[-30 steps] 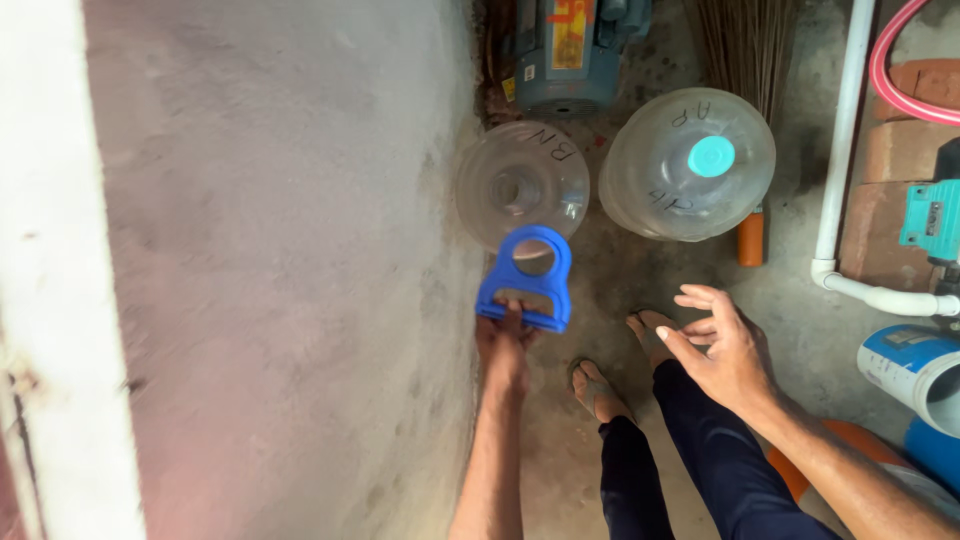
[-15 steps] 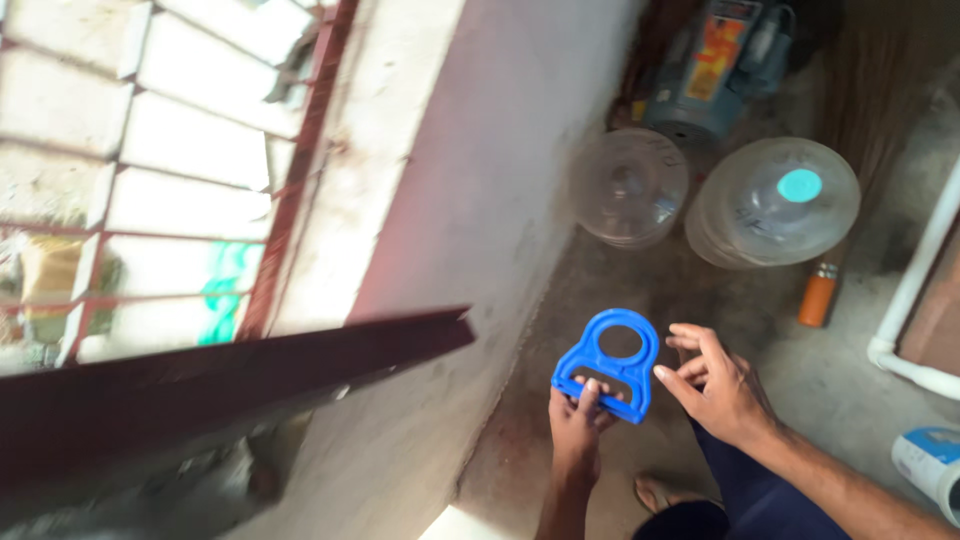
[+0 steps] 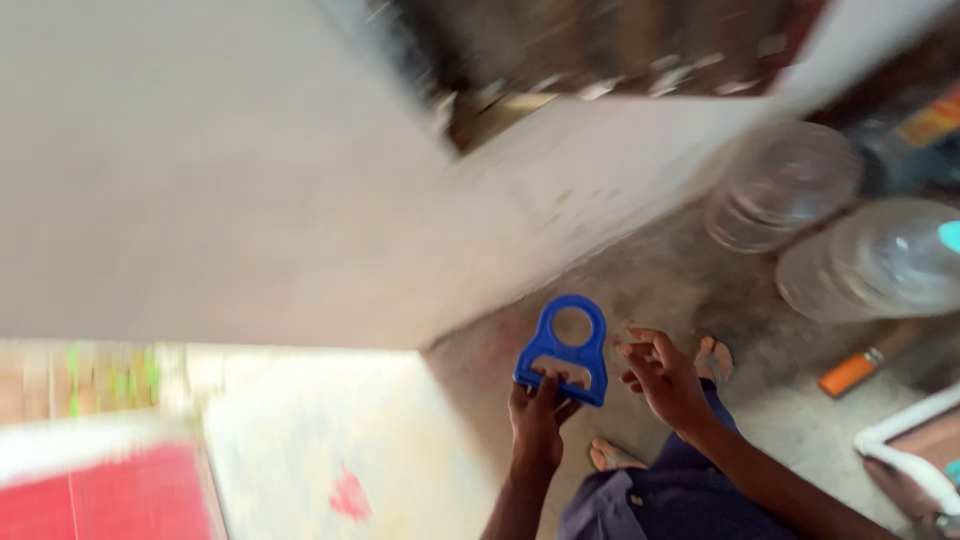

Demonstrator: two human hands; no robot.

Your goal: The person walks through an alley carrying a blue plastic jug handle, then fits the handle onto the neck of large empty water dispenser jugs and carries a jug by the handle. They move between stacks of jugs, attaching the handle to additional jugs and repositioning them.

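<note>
Got the blue handle (image 3: 563,350) pinched by its bottom bar in my left hand (image 3: 538,420), held up in front of me. Right hand (image 3: 665,380) is just beside it w/ fingers spread, not touching. Two clear jugs (image 3: 785,185) on the floor beyond my right hand, orange tube (image 3: 848,373) nearby.

A big grey wall (image 3: 300,200) blocks my hands from nine to twelve o'clock. Two clear water jugs (image 3: 785,185) stand at two o'clock. The floor (image 3: 680,290) between looks bare.
</note>
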